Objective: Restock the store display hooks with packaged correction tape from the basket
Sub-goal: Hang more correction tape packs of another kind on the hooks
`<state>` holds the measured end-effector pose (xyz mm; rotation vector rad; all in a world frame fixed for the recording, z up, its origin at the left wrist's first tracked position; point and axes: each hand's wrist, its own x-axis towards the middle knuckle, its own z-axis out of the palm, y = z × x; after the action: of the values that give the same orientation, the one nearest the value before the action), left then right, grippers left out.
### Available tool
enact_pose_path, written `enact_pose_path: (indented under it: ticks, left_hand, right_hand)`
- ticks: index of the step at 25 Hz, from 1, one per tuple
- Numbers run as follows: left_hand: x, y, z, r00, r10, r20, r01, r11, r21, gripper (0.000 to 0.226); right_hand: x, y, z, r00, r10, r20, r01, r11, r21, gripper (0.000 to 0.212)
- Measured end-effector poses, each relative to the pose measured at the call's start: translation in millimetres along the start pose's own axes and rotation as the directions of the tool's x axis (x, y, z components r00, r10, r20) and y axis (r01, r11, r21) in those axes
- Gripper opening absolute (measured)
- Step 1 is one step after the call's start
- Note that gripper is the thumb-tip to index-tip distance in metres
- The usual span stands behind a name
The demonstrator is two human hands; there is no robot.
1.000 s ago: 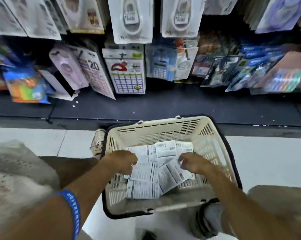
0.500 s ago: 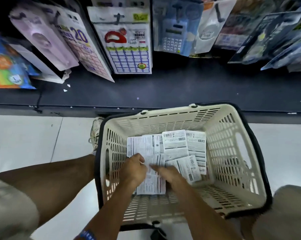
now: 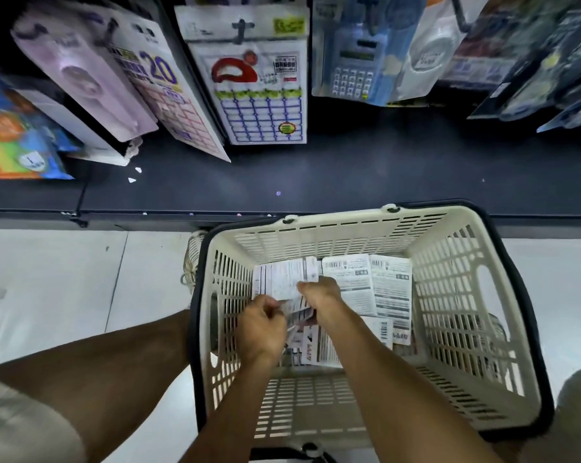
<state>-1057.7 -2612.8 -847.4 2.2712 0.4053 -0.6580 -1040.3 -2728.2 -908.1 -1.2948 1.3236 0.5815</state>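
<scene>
Both now bunched over packs in basket (image 3: 466,295): left hand (image 3: 260,329) and right hand (image 3: 319,292) pinching correction tape packs (image 3: 279,282), gathered since a second ago; hanging next

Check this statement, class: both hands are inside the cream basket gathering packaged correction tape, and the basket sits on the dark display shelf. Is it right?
Not quite. The head view shows the cream basket on the pale floor tiles in front of the dark display shelf, not on it. Both the left hand and right hand are inside it gathering packaged correction tape.
</scene>
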Motion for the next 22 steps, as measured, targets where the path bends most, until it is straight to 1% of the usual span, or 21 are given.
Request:
enact_pose_path:
  ticks: [2,3,5,6,8,9,10,11,12,13,14,15,16,17,18,20,21,22]
  left_hand:
    - [1.1,1.4,-0.9,0.999,-0.035,-0.004,0.035,0.999,-0.038,0.014]
    - [2.1,3.8,-1.8,0.999,-0.050,-0.006,0.050,0.997,-0.053,0.015]
    - [-0.2,9.9,-4.9,0.998,-0.059,-0.006,0.058,0.997,-0.043,0.017]
    - [-2.8,12.4,-7.0,0.998,-0.060,-0.001,0.060,0.997,-0.051,0.018]
    - [-11.1,19.9,-10.4,0.995,-0.090,0.044,0.096,0.983,-0.159,0.019]
    - [-17.5,27.1,-11.0,0.990,-0.110,0.089,0.128,0.963,-0.236,0.017]
    - [-26.5,36.5,-11.2,0.983,-0.120,0.137,0.156,0.942,-0.297,0.017]
    - [-37.2,50.6,-12.3,0.974,-0.121,0.193,0.184,0.916,-0.356,0.026]
    - [-48.8,69.0,-15.2,0.951,-0.117,0.285,0.235,0.874,-0.426,0.042]
    - [-60.6,90.3,-20.0,0.896,-0.096,0.433,0.324,0.810,-0.489,0.061]
    - [-71.8,110.9,-26.3,0.803,-0.039,0.594,0.420,0.745,-0.518,0.078]
    - [-81.9,128.9,-34.5,0.703,0.037,0.710,0.483,0.708,-0.515,0.090]
    - [-91.1,143.9,-43.9,0.628,0.114,0.770,0.500,0.698,-0.512,0.095]
    - [-98.6,154.9,-53.4,0.597,0.173,0.783,0.484,0.701,-0.524,0.092]
    - [-105.7,163.0,-63.9,0.586,0.224,0.779,0.466,0.692,-0.550,0.084]
    - [-118.7,177.3,-83.6,0.574,0.320,0.754,0.433,0.662,-0.611,0.065]
    - [-122.8,184.4,-92.3,0.558,0.369,0.743,0.409,0.657,-0.633,0.057]
    - [-126.9,191.2,-100.3,0.534,0.410,0.739,0.389,0.657,-0.645,0.053]
  right_hand:
    - [-1.1,13.2,-7.4,0.999,0.025,0.021,-0.026,0.997,0.077,0.030]
    - [-3.5,20.5,-14.2,0.999,0.009,0.036,-0.013,0.994,0.113,0.031]
    - [-11.5,30.1,-32.2,0.995,-0.085,0.047,0.077,0.986,0.149,0.043]
    - [-19.0,27.3,-44.9,0.987,-0.155,0.030,0.149,0.977,0.152,0.046]
    - [-44.6,14.8,-76.3,0.942,-0.335,-0.031,0.336,0.934,0.119,0.036]
    - [-60.0,8.2,-92.7,0.899,-0.433,-0.070,0.437,0.896,0.075,0.031]
    - [-77.4,3.8,-107.5,0.835,-0.539,-0.110,0.539,0.842,-0.030,0.028]
    - [-98.0,2.4,-120.7,0.739,-0.654,-0.165,0.621,0.755,-0.209,0.027]
    - [-118.6,4.5,-131.1,0.601,-0.768,-0.222,0.659,0.633,-0.407,0.026]
    - [-139.4,8.5,-139.8,0.422,-0.867,-0.266,0.658,0.495,-0.568,0.024]
    - [-158.3,13.6,-147.0,0.244,-0.928,-0.281,0.639,0.371,-0.673,0.023]
    - [-175.4,18.8,-152.9,0.097,-0.957,-0.272,0.610,0.273,-0.744,0.020]
    - [-188.3,22.3,-157.5,-0.034,-0.966,-0.258,0.583,0.191,-0.790,0.021]
    - [-199.5,23.1,-159.8,-0.134,-0.963,-0.234,0.554,0.124,-0.824,0.031]
    - [-208.8,24.0,-160.2,-0.220,-0.957,-0.188,0.526,0.046,-0.849,0.039]
    - [-234.2,16.2,-162.9,-0.378,-0.924,-0.056,0.485,-0.147,-0.862,0.034]
    - [-246.8,10.0,-166.0,-0.427,-0.904,0.012,0.474,-0.235,-0.848,0.031]
    - [-257.4,4.5,-171.2,-0.455,-0.887,0.080,0.467,-0.314,-0.827,0.028]
